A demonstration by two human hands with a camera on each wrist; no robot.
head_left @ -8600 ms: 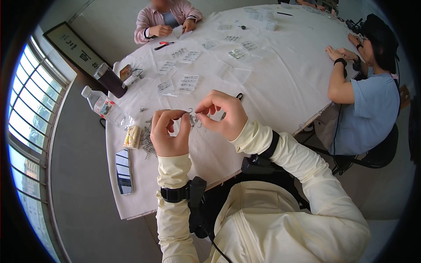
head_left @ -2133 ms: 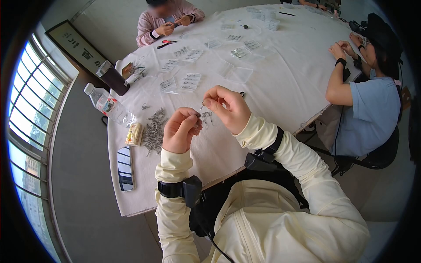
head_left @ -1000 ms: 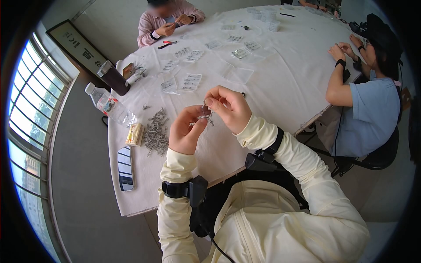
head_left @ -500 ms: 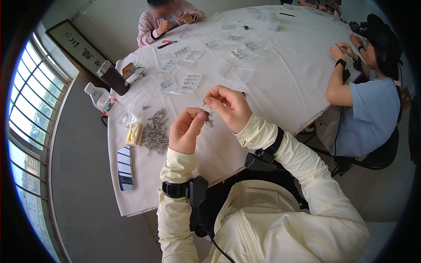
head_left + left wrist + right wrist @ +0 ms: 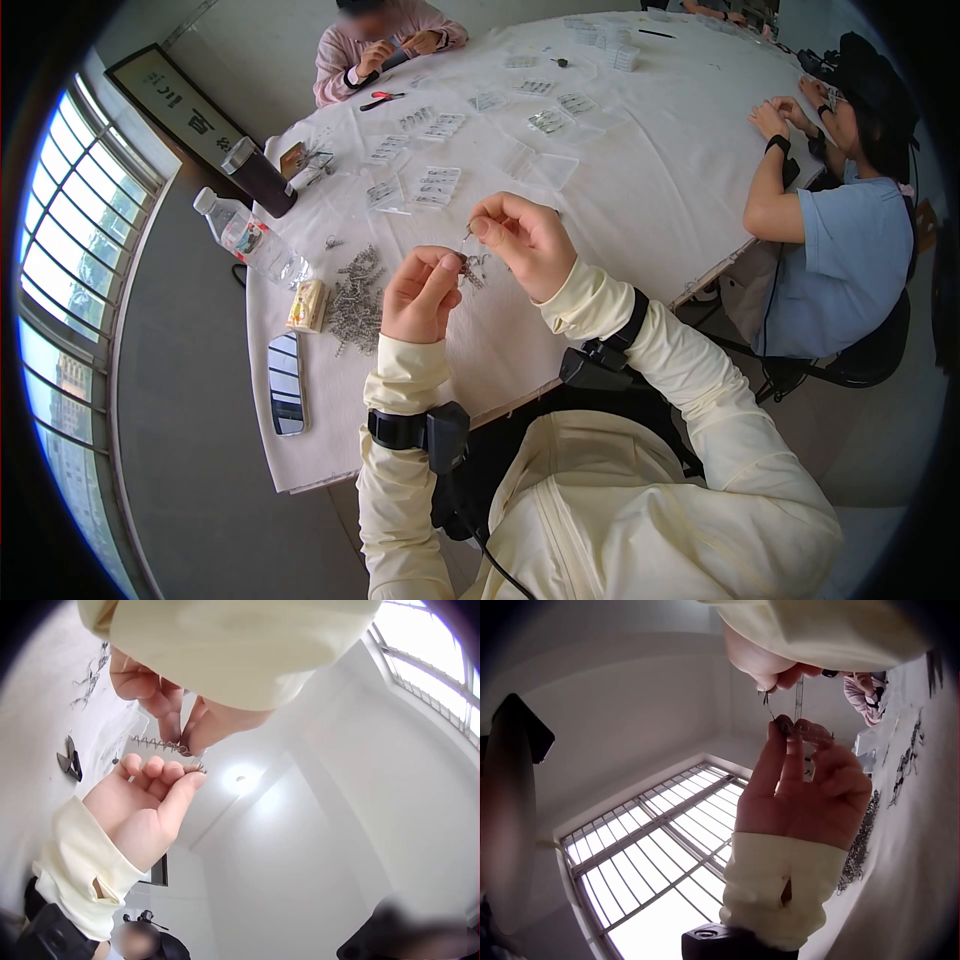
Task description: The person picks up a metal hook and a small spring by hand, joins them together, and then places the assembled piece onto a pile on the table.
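Near the table's front my left hand (image 5: 418, 298) pinches a small metal coil spring (image 5: 154, 742) between thumb and fingertips. Just above and to the right of it, my right hand (image 5: 527, 248) pinches a thin metal wire piece (image 5: 770, 710) between thumb and forefinger. That piece runs down to the left fingertips at one end of the spring; the joint is mostly hidden by the fingers. Several small wire pieces (image 5: 478, 270) lie on the cloth behind the hands. Left of my left hand is a heap of springs (image 5: 356, 308).
Around the heap are a tissue pack (image 5: 306, 307), a phone (image 5: 286, 384), a plastic bottle (image 5: 248, 240) and a dark tumbler (image 5: 260, 180). Clear compartment boxes (image 5: 437, 187) and red-handled pliers (image 5: 381, 100) lie farther back. Two people sit opposite and at right.
Since the oldest frame, my left hand has moved right and off the spring heap, and my right hand has risen slightly. In the last half second my left hand has shifted slightly left.
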